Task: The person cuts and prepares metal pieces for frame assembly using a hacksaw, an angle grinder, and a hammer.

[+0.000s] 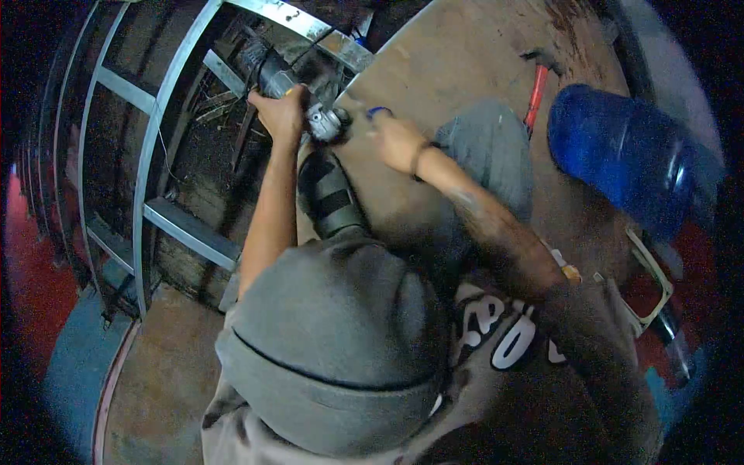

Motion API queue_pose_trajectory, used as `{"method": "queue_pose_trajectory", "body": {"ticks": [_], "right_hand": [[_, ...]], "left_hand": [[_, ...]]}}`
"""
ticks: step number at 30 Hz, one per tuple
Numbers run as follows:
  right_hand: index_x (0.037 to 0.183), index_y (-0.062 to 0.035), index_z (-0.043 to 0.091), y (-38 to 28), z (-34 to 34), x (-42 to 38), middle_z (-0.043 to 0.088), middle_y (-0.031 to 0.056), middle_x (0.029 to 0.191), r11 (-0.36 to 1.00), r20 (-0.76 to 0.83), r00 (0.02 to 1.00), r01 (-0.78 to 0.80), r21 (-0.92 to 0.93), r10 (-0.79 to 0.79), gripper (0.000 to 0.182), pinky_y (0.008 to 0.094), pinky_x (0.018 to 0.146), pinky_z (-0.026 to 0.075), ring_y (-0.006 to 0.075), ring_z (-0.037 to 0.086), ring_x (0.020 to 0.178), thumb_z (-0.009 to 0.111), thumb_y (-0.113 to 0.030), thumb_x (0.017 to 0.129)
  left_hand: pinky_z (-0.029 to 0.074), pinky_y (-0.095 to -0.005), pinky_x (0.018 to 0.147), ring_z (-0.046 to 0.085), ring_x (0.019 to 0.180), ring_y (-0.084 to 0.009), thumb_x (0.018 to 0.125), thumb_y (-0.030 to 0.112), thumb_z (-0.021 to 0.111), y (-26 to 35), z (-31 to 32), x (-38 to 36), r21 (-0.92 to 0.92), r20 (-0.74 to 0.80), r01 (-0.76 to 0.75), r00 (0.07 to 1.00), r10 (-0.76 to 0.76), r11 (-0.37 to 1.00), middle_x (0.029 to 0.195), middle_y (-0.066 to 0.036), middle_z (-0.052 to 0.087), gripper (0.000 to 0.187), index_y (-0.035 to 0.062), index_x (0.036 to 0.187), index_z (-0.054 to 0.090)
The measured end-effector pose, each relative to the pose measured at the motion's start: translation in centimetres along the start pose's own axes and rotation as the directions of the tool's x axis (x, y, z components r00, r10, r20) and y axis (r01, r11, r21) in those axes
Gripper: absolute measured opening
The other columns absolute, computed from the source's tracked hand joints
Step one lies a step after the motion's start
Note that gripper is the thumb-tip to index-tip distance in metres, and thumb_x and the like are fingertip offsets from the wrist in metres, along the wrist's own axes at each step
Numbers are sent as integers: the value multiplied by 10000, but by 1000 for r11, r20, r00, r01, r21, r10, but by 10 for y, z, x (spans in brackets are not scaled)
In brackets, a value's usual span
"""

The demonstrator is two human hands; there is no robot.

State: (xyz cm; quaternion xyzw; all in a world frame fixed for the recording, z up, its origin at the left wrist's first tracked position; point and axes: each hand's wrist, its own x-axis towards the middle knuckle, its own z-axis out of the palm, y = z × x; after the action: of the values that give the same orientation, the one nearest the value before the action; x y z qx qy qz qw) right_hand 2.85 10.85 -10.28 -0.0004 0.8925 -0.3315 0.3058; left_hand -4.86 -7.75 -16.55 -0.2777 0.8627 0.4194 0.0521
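My left hand (280,115) is wrapped round the body of an angle grinder (267,74), whose silver metal head (324,122) points down towards the brown surface. To the right of the grinder's head, my right hand (399,143) is blurred by motion, a dark band at its wrist. A small blue item (379,114) shows at its closed fingers, too smeared to name. The hands are apart. A dark shoe (324,186) rests just below the grinder's head, near the board's edge.
A metal frame (147,155) with crossbars curves along the left over dark debris. On the brown board (457,46) lies a red-handled hammer (536,97). A blue barrel-like object (620,151) is at the right. A grey cap (333,333) fills the lower middle.
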Motion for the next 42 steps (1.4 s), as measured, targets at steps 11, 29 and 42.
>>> {"method": "queue_pose_trajectory", "body": {"ticks": [11,29,42], "right_hand": [[1161,57,404,110,-54,57,537,298,1072,873,-486,744,-478,92,458,505,442,877,403,441,510,1014,568,-265,809],[1197,-22,488,-99,-114,-32,531,85,1058,825,14,970,199,529,-244,519,240,732,481,118,564,861,639,46,705],[1006,-11,603,-131,-110,-43,548,39,861,802,-65,926,356,479,-373,409,186,615,448,76,536,703,712,46,617]], "left_hand": [[377,-324,893,505,982,-293,586,193,728,-49,10,9,-579,72,137,990,-117,804,1146,-238,474,892,-116,1276,254],[482,-276,637,579,706,-190,630,132,694,102,-121,-44,-772,300,208,952,55,600,900,-166,554,745,-116,1206,293],[491,-272,660,579,742,-173,668,202,725,104,-151,-56,-794,351,263,935,59,548,907,-155,558,793,-128,1218,259]]}}
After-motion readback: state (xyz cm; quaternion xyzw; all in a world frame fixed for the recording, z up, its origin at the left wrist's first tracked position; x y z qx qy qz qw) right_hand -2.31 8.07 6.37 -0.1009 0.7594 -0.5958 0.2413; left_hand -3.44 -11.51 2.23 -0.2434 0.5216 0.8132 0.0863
